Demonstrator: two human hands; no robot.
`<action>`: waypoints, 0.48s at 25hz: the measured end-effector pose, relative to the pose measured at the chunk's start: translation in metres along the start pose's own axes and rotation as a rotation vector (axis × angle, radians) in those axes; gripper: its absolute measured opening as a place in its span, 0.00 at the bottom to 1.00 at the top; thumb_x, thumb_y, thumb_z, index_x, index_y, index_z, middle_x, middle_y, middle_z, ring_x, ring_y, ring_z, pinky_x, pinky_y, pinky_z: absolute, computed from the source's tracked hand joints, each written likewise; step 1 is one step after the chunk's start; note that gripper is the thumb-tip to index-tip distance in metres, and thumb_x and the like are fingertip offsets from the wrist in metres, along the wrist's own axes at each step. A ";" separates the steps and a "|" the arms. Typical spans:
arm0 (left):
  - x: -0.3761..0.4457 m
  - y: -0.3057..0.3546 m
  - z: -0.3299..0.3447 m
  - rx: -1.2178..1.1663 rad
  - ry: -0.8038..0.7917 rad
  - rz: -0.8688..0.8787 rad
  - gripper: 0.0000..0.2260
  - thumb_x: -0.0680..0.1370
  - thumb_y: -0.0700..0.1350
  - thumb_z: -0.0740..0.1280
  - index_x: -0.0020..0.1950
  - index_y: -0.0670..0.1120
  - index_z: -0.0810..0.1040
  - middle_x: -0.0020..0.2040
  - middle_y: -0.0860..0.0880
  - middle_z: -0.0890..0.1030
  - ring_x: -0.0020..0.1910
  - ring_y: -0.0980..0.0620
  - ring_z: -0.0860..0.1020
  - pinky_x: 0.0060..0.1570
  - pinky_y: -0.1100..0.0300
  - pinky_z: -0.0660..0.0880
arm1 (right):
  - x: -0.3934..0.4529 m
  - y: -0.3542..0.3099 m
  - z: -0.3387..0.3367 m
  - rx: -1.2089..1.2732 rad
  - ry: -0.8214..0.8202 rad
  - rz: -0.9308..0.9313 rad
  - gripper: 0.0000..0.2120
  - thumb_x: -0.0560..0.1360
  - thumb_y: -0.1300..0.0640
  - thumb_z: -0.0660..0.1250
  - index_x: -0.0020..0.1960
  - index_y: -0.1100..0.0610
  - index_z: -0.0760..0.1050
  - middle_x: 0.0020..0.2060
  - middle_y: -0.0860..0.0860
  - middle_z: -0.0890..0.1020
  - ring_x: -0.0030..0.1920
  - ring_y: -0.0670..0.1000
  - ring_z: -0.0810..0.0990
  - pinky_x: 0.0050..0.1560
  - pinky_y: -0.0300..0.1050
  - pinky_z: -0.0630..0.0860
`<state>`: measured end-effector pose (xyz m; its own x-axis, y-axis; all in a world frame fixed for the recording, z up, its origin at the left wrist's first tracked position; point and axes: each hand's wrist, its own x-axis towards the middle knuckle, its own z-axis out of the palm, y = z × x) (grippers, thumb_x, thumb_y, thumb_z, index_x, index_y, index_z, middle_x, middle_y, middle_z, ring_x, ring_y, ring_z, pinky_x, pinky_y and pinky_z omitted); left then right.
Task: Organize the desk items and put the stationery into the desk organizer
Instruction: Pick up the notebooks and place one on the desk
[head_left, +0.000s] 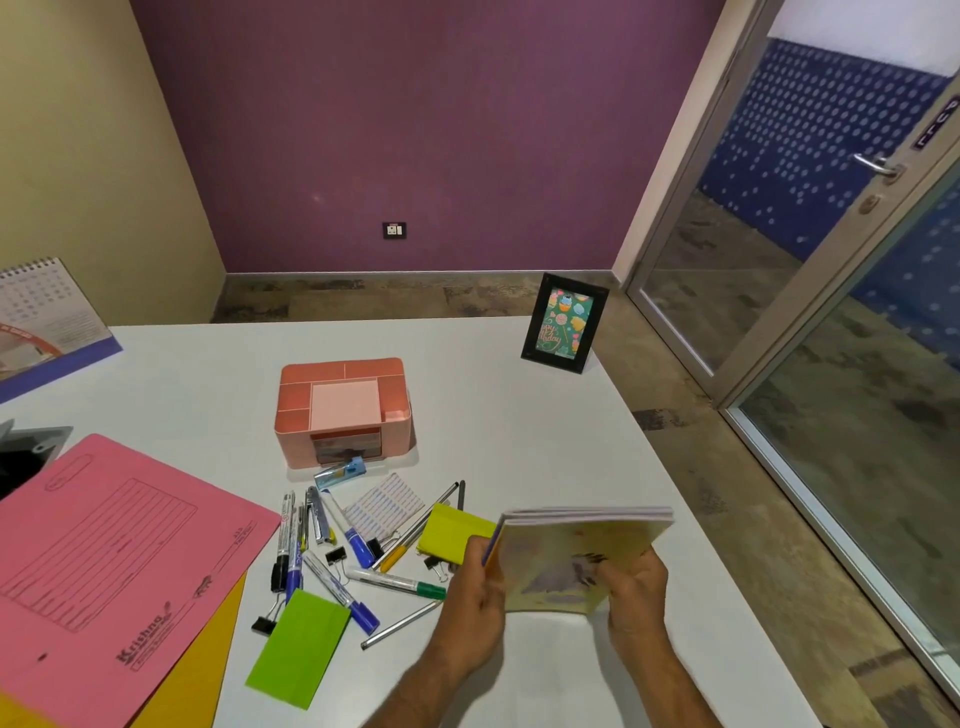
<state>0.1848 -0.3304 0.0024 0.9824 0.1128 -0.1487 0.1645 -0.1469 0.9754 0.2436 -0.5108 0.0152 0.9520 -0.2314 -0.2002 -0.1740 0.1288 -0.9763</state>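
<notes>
Gripping notebooks (576, 558) between both hands, left hand (475, 597), right hand (636, 597), above desk (519, 415)

Pink folder (104, 561) runs off the left and bottom edges; yellow folder (197, 670) beneath it shows only a corner strip. Calendar (41, 312) cut by the left edge, print too small to read. Yellow sticky pad (449, 530) partly hidden behind the notebooks (576, 556). Left hand (475, 597) fingertips hidden behind the notebooks. Organizer (343, 410) drawer contents blurred. Grey object (36, 447) at left unidentifiable.
</notes>
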 end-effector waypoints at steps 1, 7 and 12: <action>-0.001 -0.002 0.000 -0.002 0.014 0.005 0.19 0.79 0.34 0.57 0.62 0.56 0.69 0.57 0.56 0.80 0.55 0.60 0.78 0.56 0.61 0.77 | -0.002 0.004 -0.001 0.000 -0.007 -0.013 0.16 0.58 0.74 0.71 0.46 0.67 0.77 0.35 0.58 0.82 0.38 0.56 0.79 0.40 0.48 0.77; -0.003 -0.016 -0.003 -0.022 0.000 -0.034 0.15 0.81 0.38 0.62 0.61 0.57 0.70 0.55 0.62 0.80 0.53 0.66 0.78 0.52 0.67 0.77 | -0.014 0.014 0.004 -0.029 0.021 0.009 0.14 0.63 0.79 0.70 0.45 0.67 0.78 0.36 0.57 0.82 0.38 0.56 0.78 0.35 0.45 0.78; -0.001 -0.024 -0.003 0.015 -0.029 -0.097 0.11 0.82 0.46 0.61 0.60 0.62 0.69 0.54 0.61 0.80 0.50 0.69 0.78 0.50 0.63 0.80 | -0.024 0.020 0.008 -0.108 0.027 0.069 0.15 0.65 0.81 0.68 0.43 0.64 0.79 0.31 0.53 0.84 0.34 0.55 0.79 0.31 0.41 0.78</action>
<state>0.1792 -0.3244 -0.0207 0.9640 0.0983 -0.2469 0.2597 -0.1512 0.9538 0.2189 -0.4948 0.0018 0.9299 -0.2517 -0.2681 -0.2666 0.0407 -0.9629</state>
